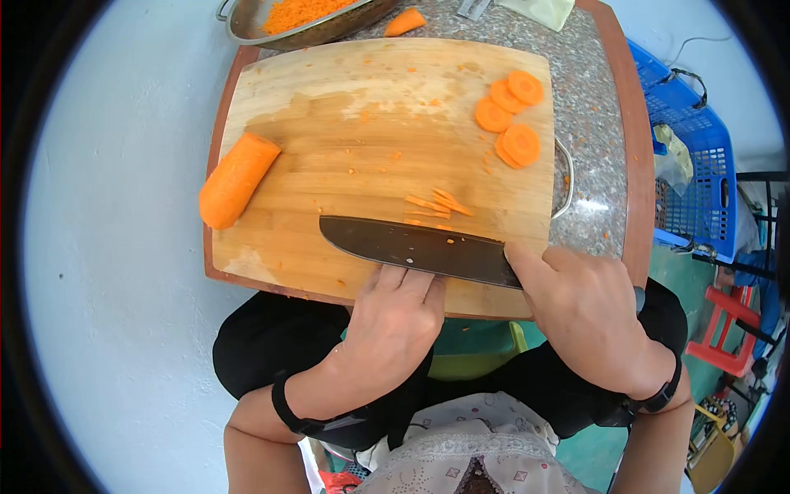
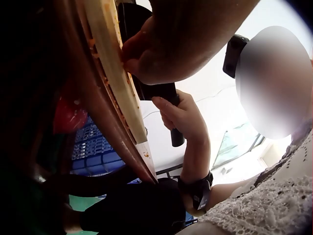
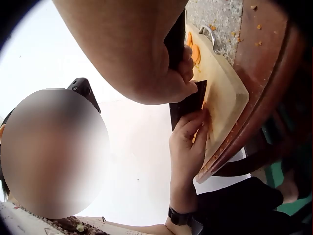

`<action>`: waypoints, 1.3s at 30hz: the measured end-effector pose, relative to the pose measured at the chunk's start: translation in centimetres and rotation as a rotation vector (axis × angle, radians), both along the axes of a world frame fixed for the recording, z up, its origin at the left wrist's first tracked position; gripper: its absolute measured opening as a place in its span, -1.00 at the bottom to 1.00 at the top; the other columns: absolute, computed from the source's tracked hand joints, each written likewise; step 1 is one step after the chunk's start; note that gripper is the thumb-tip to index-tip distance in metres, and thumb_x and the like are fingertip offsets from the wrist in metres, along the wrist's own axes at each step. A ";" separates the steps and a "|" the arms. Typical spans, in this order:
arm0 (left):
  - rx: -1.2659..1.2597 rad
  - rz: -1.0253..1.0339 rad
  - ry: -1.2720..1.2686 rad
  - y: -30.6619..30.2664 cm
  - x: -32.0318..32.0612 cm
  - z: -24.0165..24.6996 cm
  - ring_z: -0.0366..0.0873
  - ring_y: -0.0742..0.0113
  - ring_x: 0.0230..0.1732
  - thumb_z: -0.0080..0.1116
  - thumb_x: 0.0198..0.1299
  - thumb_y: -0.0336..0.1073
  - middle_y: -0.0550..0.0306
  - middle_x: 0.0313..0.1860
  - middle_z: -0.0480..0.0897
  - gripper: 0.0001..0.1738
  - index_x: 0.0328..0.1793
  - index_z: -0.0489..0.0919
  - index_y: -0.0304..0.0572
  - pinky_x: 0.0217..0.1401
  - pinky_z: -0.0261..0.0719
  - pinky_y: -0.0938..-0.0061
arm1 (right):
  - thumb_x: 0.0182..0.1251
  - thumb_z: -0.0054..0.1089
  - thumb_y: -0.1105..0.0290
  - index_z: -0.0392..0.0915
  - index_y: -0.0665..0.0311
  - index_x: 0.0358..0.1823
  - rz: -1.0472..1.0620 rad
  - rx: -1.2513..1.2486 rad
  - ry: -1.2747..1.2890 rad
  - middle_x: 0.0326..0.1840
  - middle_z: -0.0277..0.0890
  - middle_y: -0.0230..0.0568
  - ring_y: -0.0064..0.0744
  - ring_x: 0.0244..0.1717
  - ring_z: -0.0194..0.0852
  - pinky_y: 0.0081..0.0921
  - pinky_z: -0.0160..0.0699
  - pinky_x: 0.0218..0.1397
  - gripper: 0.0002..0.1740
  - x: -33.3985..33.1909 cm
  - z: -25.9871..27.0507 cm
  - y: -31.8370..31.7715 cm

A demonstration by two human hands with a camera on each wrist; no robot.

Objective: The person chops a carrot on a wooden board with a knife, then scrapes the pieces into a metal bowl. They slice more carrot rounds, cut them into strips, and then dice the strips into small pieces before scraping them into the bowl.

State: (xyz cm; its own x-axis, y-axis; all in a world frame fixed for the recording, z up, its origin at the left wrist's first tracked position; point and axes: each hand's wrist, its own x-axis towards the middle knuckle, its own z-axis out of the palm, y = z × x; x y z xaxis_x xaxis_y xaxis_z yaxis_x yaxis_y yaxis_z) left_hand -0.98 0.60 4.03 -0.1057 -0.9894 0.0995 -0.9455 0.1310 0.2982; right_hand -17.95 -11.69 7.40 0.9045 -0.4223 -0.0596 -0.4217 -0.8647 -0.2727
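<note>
In the head view a dark-bladed knife [image 1: 411, 249] lies across the near part of the wooden cutting board [image 1: 329, 107]. The right hand [image 1: 588, 317] grips its handle, thumb by the blade's heel. Bent fingers of the left hand [image 1: 387, 329] rest against the blade's near side at the board's front edge; whatever lies under them is hidden. Thin carrot strips [image 1: 440, 203] lie just beyond the blade. In the right wrist view, a bit of orange shows by the left hand [image 3: 188, 142].
A large carrot piece [image 1: 239, 181] lies at the board's left, several carrot slices [image 1: 520, 144] at its upper right. A metal pan [image 1: 329, 25] with grated carrot and a carrot end [image 1: 405, 22] are beyond the board. A blue basket [image 1: 699, 156] stands right of the table.
</note>
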 end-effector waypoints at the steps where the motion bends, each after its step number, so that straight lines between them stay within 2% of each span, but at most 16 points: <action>1: -0.004 0.002 0.010 0.0 0.1 0.0 0.47 0.04 -0.01 0.16 -0.18 -0.51 -0.11 -0.07 0.54 -0.65 -0.19 0.63 -0.57 -0.02 0.58 0.26 | -0.01 0.14 0.50 0.43 0.32 -0.28 0.005 -0.004 0.019 -0.65 0.37 -0.23 -0.22 -0.64 0.52 -0.34 0.45 -0.62 -0.79 -0.1 0.0 0.0; 6: 0.015 0.020 0.043 0.2 0.1 -0.4 0.46 0.03 0.00 0.17 -0.19 -0.51 -0.10 -0.05 0.53 -0.65 -0.20 0.63 -0.56 -0.06 0.61 0.28 | -0.01 0.14 0.50 0.47 0.39 -0.11 0.011 0.004 0.084 -0.65 0.40 -0.23 -0.26 -0.67 0.51 -0.42 0.43 -0.66 -0.65 0.2 0.3 0.0; 9: 0.002 0.014 0.042 0.3 0.1 -0.4 0.46 0.03 0.02 0.16 -0.18 -0.51 -0.10 -0.04 0.53 -0.66 -0.20 0.63 -0.55 -0.10 0.62 0.30 | 0.02 0.12 0.49 0.46 0.36 -0.20 0.009 0.016 0.085 -0.65 0.43 -0.20 -0.24 -0.67 0.53 -0.41 0.46 -0.66 -0.74 1.6 0.1 0.7; 12: -0.004 0.032 0.046 0.3 0.0 -0.5 0.46 0.02 0.05 0.15 -0.19 -0.50 -0.12 -0.03 0.53 -0.65 -0.19 0.63 -0.55 -0.05 0.60 0.28 | 0.06 0.10 0.49 0.41 0.31 -0.33 0.020 0.013 0.064 -0.64 0.46 -0.16 -0.20 -0.65 0.56 -0.38 0.48 -0.64 -0.86 2.5 -0.6 0.7; 15: -0.062 0.030 -0.030 0.0 -0.1 -0.3 0.46 -0.01 0.06 0.14 -0.18 -0.49 -0.13 -0.02 0.53 -0.64 -0.18 0.63 -0.54 0.06 0.55 0.23 | 0.14 0.13 0.51 0.50 0.26 -0.13 -0.086 0.146 0.046 -0.54 0.49 -0.14 -0.11 -0.54 0.55 -0.22 0.45 -0.53 -0.76 1.5 -0.8 -0.3; 16: -0.068 0.029 -0.048 0.0 0.0 -0.3 0.46 -0.01 0.06 0.13 -0.18 -0.49 -0.13 -0.02 0.53 -0.64 -0.18 0.63 -0.54 0.08 0.53 0.21 | 0.12 0.16 0.50 0.51 0.25 -0.14 -0.096 0.163 0.026 -0.53 0.51 -0.13 -0.09 -0.52 0.56 -0.21 0.45 -0.52 -0.76 1.3 -0.4 -0.7; 19: -0.079 0.028 -0.058 0.1 -0.1 -0.3 0.46 0.00 0.06 0.13 -0.18 -0.48 -0.12 -0.03 0.54 -0.64 -0.18 0.63 -0.54 0.13 0.48 0.19 | 0.10 0.18 0.51 0.51 0.23 -0.11 -0.062 0.130 0.054 -0.57 0.48 -0.16 -0.11 -0.55 0.54 -0.22 0.46 -0.52 -0.72 0.6 0.1 -0.2; 22: -0.038 0.032 -0.016 0.2 -0.2 -0.2 0.47 0.02 0.04 0.14 -0.19 -0.47 -0.11 -0.05 0.55 -0.64 -0.19 0.64 -0.54 0.12 0.48 0.20 | 0.01 0.15 0.48 0.44 0.31 -0.29 0.004 0.017 0.008 -0.65 0.38 -0.23 -0.24 -0.65 0.52 -0.35 0.45 -0.62 -0.80 0.3 -0.1 0.2; 28: 0.016 0.020 -0.003 0.1 -0.1 0.2 0.47 0.03 0.00 0.15 -0.19 -0.46 -0.10 -0.08 0.55 -0.64 -0.20 0.64 -0.53 0.08 0.49 0.21 | 0.01 0.14 0.47 0.49 0.36 -0.17 0.037 -0.015 0.051 -0.66 0.39 -0.26 -0.28 -0.67 0.52 -0.39 0.44 -0.66 -0.71 0.2 0.0 -0.2; 31: 0.021 0.023 0.006 0.2 0.0 0.3 0.48 0.02 0.00 0.15 -0.18 -0.47 -0.11 -0.07 0.54 -0.65 -0.20 0.64 -0.53 0.07 0.50 0.20 | 0.02 0.14 0.47 0.48 0.35 -0.23 0.016 -0.016 0.095 -0.67 0.41 -0.26 -0.28 -0.68 0.53 -0.43 0.45 -0.67 -0.76 1.3 0.0 0.2; 34: 0.008 0.033 0.007 0.1 -0.2 0.1 0.48 -0.01 0.01 0.15 -0.18 -0.47 -0.12 -0.05 0.53 -0.65 -0.20 0.63 -0.55 0.11 0.50 0.16 | 0.08 0.14 0.51 0.46 0.28 -0.22 -0.015 0.044 0.100 -0.62 0.41 -0.19 -0.13 -0.58 0.53 -0.28 0.43 -0.57 -0.80 2.5 -0.5 1.0; 39: -0.023 0.053 -0.058 0.0 -0.5 -0.1 0.47 -0.03 0.07 0.14 -0.16 -0.46 -0.13 -0.02 0.52 -0.64 -0.18 0.63 -0.54 0.21 0.48 0.09 | 0.10 0.15 0.52 0.46 0.29 -0.17 -0.049 0.186 0.035 -0.58 0.44 -0.14 -0.02 -0.56 0.51 -0.25 0.44 -0.54 -0.77 1.6 -0.9 -0.6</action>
